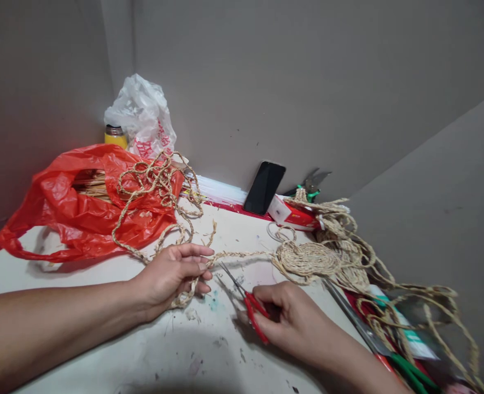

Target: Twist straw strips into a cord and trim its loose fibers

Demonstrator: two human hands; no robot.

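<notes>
My left hand (pixel 175 272) pinches a braided straw rope (pixel 242 255) that runs right to a flat oval woven coil (pixel 307 258) on the table. The same rope loops back over a red plastic bag (pixel 81 208). My right hand (pixel 291 317) grips small red-handled scissors (pixel 242 293), with their blades slightly apart and pointing up-left, the tips just below the rope near my left fingers.
A black phone (pixel 264 187) leans on the wall. Green-handled shears (pixel 313 183) lie behind it. A white plastic bag (pixel 143 117) and a yellow bottle (pixel 115 137) stand at the back. More tangled rope (pixel 409 306) and a long green-handled tool (pixel 389 350) lie at the right.
</notes>
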